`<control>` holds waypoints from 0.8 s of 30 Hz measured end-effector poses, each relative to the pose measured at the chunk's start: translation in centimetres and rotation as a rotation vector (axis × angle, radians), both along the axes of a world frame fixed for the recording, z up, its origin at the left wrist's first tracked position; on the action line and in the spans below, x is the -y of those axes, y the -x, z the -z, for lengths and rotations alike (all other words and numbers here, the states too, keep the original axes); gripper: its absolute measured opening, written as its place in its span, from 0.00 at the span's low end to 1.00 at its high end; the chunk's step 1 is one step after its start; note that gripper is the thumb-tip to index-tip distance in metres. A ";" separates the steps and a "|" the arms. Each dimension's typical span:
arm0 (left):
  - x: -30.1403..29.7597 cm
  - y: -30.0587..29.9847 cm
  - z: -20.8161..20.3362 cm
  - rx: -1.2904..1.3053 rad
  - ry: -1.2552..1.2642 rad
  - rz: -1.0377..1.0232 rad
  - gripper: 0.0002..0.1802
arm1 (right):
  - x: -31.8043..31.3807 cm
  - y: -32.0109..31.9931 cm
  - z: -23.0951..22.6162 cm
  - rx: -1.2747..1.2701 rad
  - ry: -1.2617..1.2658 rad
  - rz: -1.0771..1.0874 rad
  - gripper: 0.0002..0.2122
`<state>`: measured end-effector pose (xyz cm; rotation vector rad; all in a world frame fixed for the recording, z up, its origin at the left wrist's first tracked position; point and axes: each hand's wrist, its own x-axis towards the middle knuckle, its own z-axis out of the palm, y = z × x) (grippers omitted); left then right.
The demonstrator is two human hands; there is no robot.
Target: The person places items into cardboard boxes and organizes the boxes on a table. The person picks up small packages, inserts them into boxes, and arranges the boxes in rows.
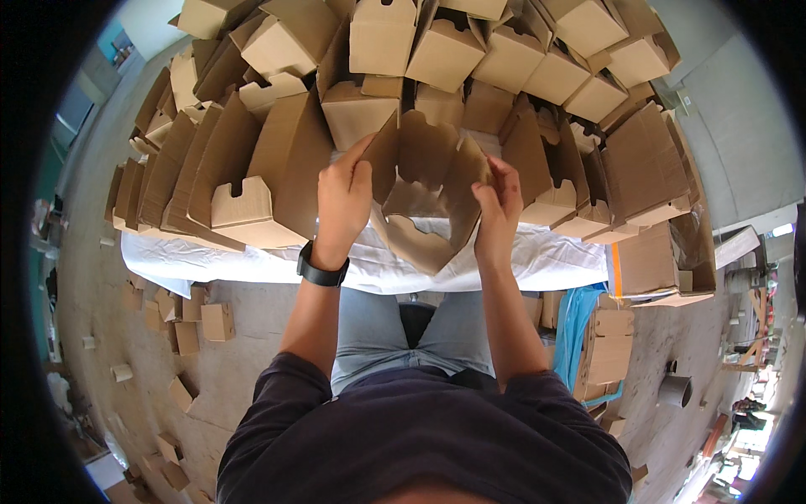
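Note:
Between my two hands is an open cardboard box (420, 245), tilted so that I look into its inside, with notched flaps along its edges. My left hand (344, 189), with a black band on the wrist, grips the box's left wall, fingers closed on its upper edge. On the opposite wall my right hand (501, 191) holds on, thumb toward me and fingers behind the cardboard. The box is held above a white cloth (546, 260) at the table's near edge. Part of its bottom is hard to make out.
Stacked brown boxes (285, 38) rise behind the held one. More open boxes (281, 160) stand at its left and others (646, 168) at its right. Small cardboard pieces (218, 322) lie on the floor at left. Flat cardboard (609, 344) with blue plastic (573, 336) is at my right.

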<state>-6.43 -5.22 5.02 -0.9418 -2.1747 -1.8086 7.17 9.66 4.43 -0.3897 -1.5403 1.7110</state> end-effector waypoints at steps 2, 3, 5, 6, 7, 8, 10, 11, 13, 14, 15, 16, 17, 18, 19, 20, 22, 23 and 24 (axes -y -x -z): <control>1.0 -0.7 -1.1 0.098 0.056 0.034 0.22 | -1.3 0.8 0.2 -0.032 -0.009 0.084 0.15; 1.2 -1.1 -1.2 0.111 0.048 0.043 0.22 | -1.9 0.8 0.1 -0.029 0.021 0.080 0.14; 1.7 -1.6 -1.5 0.135 0.034 0.058 0.22 | -2.1 1.2 -0.3 -0.036 0.034 0.096 0.13; 1.7 -1.7 -1.7 0.137 0.064 0.047 0.22 | -2.2 1.7 -0.1 -0.053 0.050 0.093 0.14; 1.8 -1.8 -1.8 0.142 0.094 0.033 0.22 | -2.3 2.2 0.2 -0.067 0.066 0.089 0.15; 1.8 -2.0 -1.8 0.148 0.124 0.020 0.22 | -2.4 2.5 0.4 -0.082 0.082 0.085 0.16; 2.2 -2.0 -1.6 0.078 0.072 0.007 0.22 | -2.2 2.5 0.0 -0.088 0.034 0.115 0.14; 2.4 -2.0 -1.5 0.044 0.047 0.000 0.22 | -2.0 2.5 -0.6 -0.091 0.010 0.129 0.13; 2.0 -1.8 -1.9 0.041 0.031 -0.015 0.22 | -2.4 3.0 -1.6 -0.085 -0.017 0.120 0.13; 1.9 -1.8 -2.0 0.040 0.023 -0.021 0.21 | -2.8 3.3 -1.9 -0.082 -0.029 0.117 0.13; 1.9 -2.0 -1.8 0.046 0.065 -0.008 0.22 | -3.4 3.7 -1.3 -0.084 0.011 0.101 0.13; 1.7 -2.0 -1.5 0.040 0.095 0.005 0.22 | -4.0 4.0 -1.0 -0.070 0.033 0.079 0.14; 1.4 -2.0 -1.1 0.033 0.126 0.019 0.23 | -4.6 4.3 -0.5 -0.056 0.055 0.057 0.14; 0.9 -2.0 -0.7 0.034 0.055 0.065 0.24 | -5.2 4.5 -0.1 -0.043 0.077 0.036 0.14; 0.4 -2.3 -0.2 0.037 -0.014 0.106 0.25 | -5.2 4.4 0.1 -0.027 0.144 0.020 0.14; 0.1 -2.4 0.4 0.041 -0.082 0.149 0.26 | -5.2 4.4 0.3 -0.038 0.218 0.000 0.14; -0.2 -2.1 1.4 0.091 -0.047 0.233 0.33 | -5.2 4.3 0.6 -0.058 0.367 -0.037 0.14; -0.6 -2.2 1.7 0.065 -0.087 0.247 0.34 | -5.5 4.4 1.0 -0.069 0.332 -0.026 0.14; -1.0 -2.3 1.7 0.038 -0.126 0.262 0.35 | -5.7 4.4 1.1 -0.088 0.314 -0.029 0.14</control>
